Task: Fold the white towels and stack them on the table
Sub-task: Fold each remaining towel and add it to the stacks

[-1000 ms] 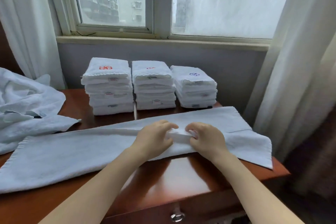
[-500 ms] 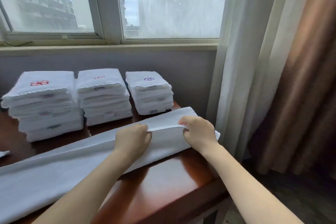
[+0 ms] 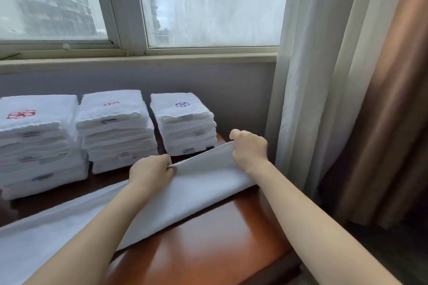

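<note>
White towel (image 3: pixel 190 192) lies lengthwise on the wooden table (image 3: pixel 208 238). I see the left hand (image 3: pixel 150 172) pinching its far edge and the right hand (image 3: pixel 250 148) gripping the lifted end. Folded stacks (image 3: pixel 115 129) sit just beyond the left hand

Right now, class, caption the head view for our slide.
Left hand and right hand grip the white towel on the table, three folded stacks behind.

Three stacks of folded towels stand beyond the left hand (image 3: pixel 150 172): left stack (image 3: pixel 39 143), middle stack (image 3: pixel 113 129), right stack (image 3: pixel 183 122). Two top towels bear red marks, one a purple mark. One long towel (image 3: pixel 185 192) is gripped by two hands, the second being the right hand (image 3: pixel 249 149). One surface (image 3: pixel 208 238). Two curtains hang beside the right hand: white curtain (image 3: pixel 312 76), brown curtain (image 3: pixel 389 122).
</note>
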Motion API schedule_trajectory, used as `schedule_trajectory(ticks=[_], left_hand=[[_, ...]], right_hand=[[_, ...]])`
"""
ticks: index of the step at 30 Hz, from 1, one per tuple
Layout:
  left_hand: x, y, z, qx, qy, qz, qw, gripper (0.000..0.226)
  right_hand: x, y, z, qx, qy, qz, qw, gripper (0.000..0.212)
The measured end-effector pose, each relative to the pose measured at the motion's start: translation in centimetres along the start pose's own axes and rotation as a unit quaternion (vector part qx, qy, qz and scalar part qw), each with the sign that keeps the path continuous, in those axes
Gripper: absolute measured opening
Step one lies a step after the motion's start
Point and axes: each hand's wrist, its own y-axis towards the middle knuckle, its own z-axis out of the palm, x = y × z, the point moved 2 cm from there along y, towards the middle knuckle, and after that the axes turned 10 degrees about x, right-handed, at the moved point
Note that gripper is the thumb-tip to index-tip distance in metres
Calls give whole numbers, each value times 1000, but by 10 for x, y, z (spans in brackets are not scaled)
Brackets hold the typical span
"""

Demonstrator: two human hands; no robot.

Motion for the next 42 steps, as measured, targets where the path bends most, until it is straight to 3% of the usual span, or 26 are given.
schedule_trajectory(ticks=[4,7,10,14,16,19,22,27,29,32,35,42], left_hand=[[-5,-7,9,-63,-17,6,998,25],[-7,-16,17,-131,-58,38,989,29],[-7,-19,17,-173,-69,67,980,34],[-13,-27,8,-243,-35,137,960,33],[-15,-31,9,-224,-30,166,960,24],[-14,-38,15,-156,-81,111,978,12],[-15,-49,25,-135,-94,88,982,24],[-21,-65,38,7,-53,104,993,49],[-16,-73,33,1,-55,105,993,47],[8,-93,15,-95,-108,84,986,34],[53,-113,0,-133,-123,44,982,24],[158,-136,-4,-36,-48,-101,993,27]], right_hand=[[6,-2,18,-27,-39,-21,999,56],[30,-16,29,-71,63,-115,989,53],[56,-27,44,15,125,-172,977,40],[62,-33,64,170,82,-110,976,61],[59,-33,65,186,57,-103,976,67],[56,-35,64,196,43,-107,974,68],[50,-39,64,195,36,-110,974,68],[44,-49,55,199,30,-114,973,64],[49,-54,49,187,55,-123,973,61],[70,-70,40,145,136,-162,967,54],[105,-90,34,131,186,-224,948,50],[191,-115,36,166,204,-299,917,46]])
